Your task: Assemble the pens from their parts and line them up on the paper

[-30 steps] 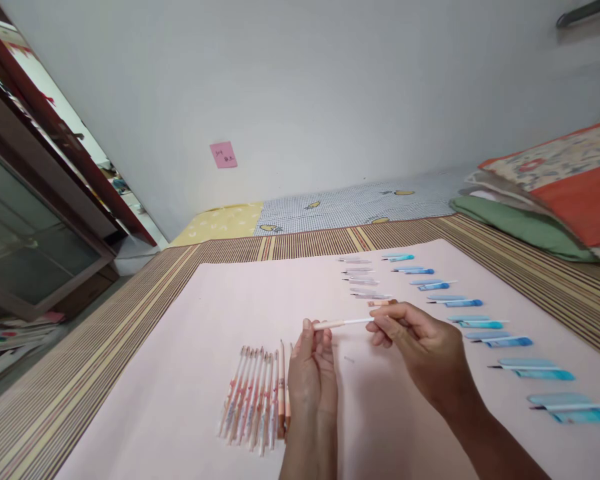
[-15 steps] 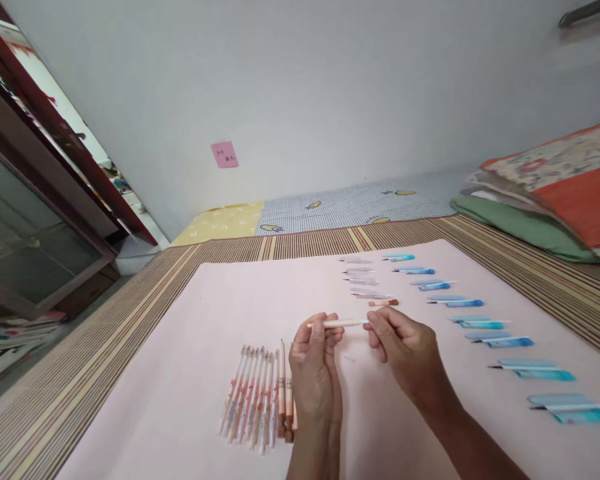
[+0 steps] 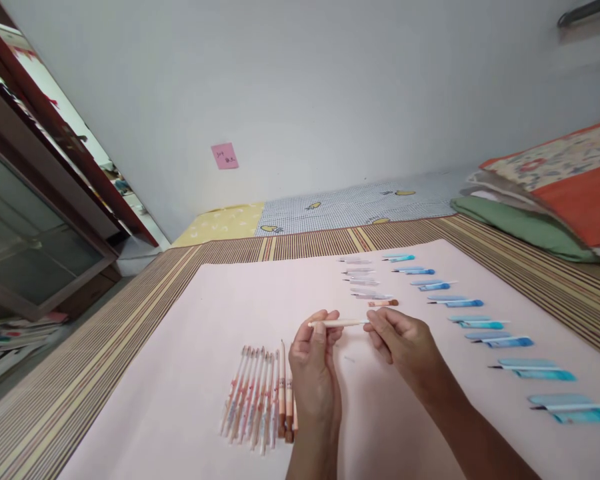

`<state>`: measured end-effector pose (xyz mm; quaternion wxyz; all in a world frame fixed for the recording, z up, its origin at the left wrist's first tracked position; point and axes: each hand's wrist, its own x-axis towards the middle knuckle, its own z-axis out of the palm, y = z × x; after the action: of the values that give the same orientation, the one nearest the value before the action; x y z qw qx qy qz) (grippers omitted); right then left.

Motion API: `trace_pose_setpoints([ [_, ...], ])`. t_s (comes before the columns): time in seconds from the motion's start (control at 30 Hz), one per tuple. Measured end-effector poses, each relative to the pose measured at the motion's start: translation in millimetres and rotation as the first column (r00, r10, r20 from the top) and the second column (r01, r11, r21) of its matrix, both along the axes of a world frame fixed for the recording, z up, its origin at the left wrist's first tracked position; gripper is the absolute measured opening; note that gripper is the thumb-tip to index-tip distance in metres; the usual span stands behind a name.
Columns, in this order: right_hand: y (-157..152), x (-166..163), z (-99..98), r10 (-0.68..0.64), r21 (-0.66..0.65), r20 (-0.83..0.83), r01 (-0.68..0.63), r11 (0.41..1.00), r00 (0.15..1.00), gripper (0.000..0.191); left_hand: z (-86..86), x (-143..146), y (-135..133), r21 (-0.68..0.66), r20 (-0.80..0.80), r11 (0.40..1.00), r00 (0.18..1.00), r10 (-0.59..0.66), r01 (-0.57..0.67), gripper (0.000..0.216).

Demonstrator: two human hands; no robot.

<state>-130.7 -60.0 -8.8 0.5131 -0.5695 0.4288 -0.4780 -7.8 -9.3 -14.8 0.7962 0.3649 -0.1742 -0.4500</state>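
Both hands hold one thin cream pen level above a pale pink sheet. My left hand pinches its left end and my right hand pinches its right end. Just left of my left hand lies a row of several pink patterned pens side by side. Beyond the hands sits a column of clear caps with one peach cap at its near end.
A diagonal row of blue pen parts with thin refills runs down the right of the sheet. The sheet lies on a striped mat. Folded bedding is at right, a glass-door cabinet at left, a wall behind.
The hands have drawn closer together along the pen, the right hand sliding left. The left fingers have curled round the pen's end.
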Motion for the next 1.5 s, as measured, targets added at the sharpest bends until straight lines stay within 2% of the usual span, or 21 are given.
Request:
trace_pose_setpoints([
  [0.1,2,-3,1.8,-0.011,-0.113,-0.095,0.000,0.994,0.995,0.041,-3.4,2,-3,0.032,-0.092,0.998,0.995,0.050,-0.047,0.026],
  [0.23,5,-3,4.9,-0.021,-0.139,-0.119,0.004,0.990,0.993,0.031,-4.1,4,-6,0.056,-0.225,0.996,0.971,0.082,-0.071,0.016],
  [0.3,7,-4,8.2,-0.067,-0.167,-0.128,0.045,0.985,0.990,0.029,-2.9,6,-8,0.085,-0.288,0.992,0.950,0.117,-0.096,0.011],
  [0.43,8,-6,16.7,-0.176,-0.209,-0.139,0.145,0.967,0.975,0.025,-0.7,12,-9,0.146,-0.352,0.982,0.921,0.164,-0.119,0.019],
  [0.6,9,-13,23.9,-0.223,-0.249,-0.117,0.189,0.950,0.968,0.023,-1.4,20,-11,0.265,-0.453,0.961,0.869,0.199,-0.082,0.021],
  [0.7,12,-16,28.5,-0.254,-0.294,-0.117,0.210,0.932,0.960,0.022,-5.0,25,-11,0.218,-0.586,0.976,0.802,0.119,0.015,0.023],
  [0.8,16,-17,34.7,-0.269,-0.285,-0.069,0.239,0.928,0.961,0.022,-10.8,28,-10,0.051,-0.727,0.990,0.684,-0.053,0.131,0.028],
  [0.9,20,-16,39.0,-0.269,-0.290,-0.047,0.244,0.925,0.962,0.022,-16.4,30,-10,-0.061,-0.777,0.985,0.611,-0.149,0.163,0.033],
  [1.0,23,-15,38.8,-0.269,-0.387,-0.090,0.215,0.897,0.959,0.021,-19.8,31,-9,-0.109,-0.760,0.977,0.618,-0.199,0.181,0.034],
  [1.17,25,-15,34.8,-0.302,-0.578,-0.203,0.135,0.805,0.931,0.020,-22.7,31,-11,-0.113,-0.720,0.975,0.661,-0.211,0.189,0.033],
  [1.33,29,-14,38.2,-0.305,-0.633,-0.224,0.100,0.768,0.926,0.018,-25.3,32,-11,-0.091,-0.681,0.975,0.701,-0.211,0.204,0.030],
  [1.5,33,-11,42.6,-0.274,-0.697,-0.177,0.076,0.713,0.945,0.012,-23.4,31,-11,-0.066,-0.675,0.979,0.714,-0.186,0.193,0.033],
])
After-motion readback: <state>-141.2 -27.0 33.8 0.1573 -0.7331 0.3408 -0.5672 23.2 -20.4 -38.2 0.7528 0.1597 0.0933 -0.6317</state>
